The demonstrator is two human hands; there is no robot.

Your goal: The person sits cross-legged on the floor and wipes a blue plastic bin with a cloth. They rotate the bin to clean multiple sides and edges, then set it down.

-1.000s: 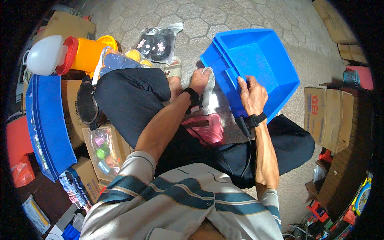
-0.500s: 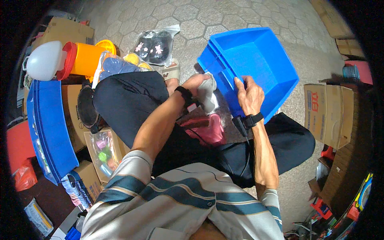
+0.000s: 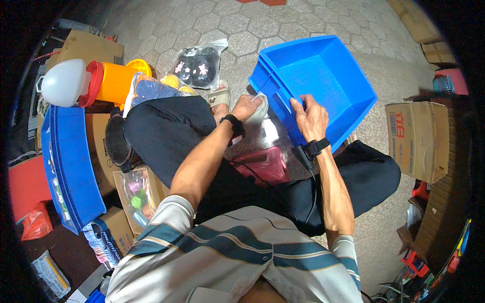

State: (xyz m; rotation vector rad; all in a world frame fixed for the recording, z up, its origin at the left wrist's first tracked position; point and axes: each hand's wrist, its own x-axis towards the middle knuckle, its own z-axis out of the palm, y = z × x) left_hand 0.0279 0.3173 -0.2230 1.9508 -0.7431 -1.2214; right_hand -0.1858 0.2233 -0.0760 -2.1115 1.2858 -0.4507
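Observation:
My left hand [image 3: 246,107] grips a crumpled pale cloth [image 3: 258,111] beside the near left side of a blue plastic bin [image 3: 323,76]. My right hand [image 3: 310,121] holds that bin by its near edge, fingers curled over the ledge. The bin is tilted, with its bare inside showing. A pink plastic object [image 3: 260,164] lies between my crossed legs, partly hidden by dark cables. My sandaled foot [image 3: 219,101] shows just left of my left hand.
Bagged black slippers [image 3: 194,65], an orange container with white lid [image 3: 113,83], bagged round items [image 3: 154,88], a standing blue bin [image 3: 68,164] and a bag of colourful toys [image 3: 140,197] are at my left. Cardboard boxes [image 3: 414,141] line the right. Hexagonal paving [image 3: 257,22] lies ahead.
Since a second ago my left hand has shifted slightly down and back with the cloth along the bin's side. The bin and my right hand have moved a little to the left.

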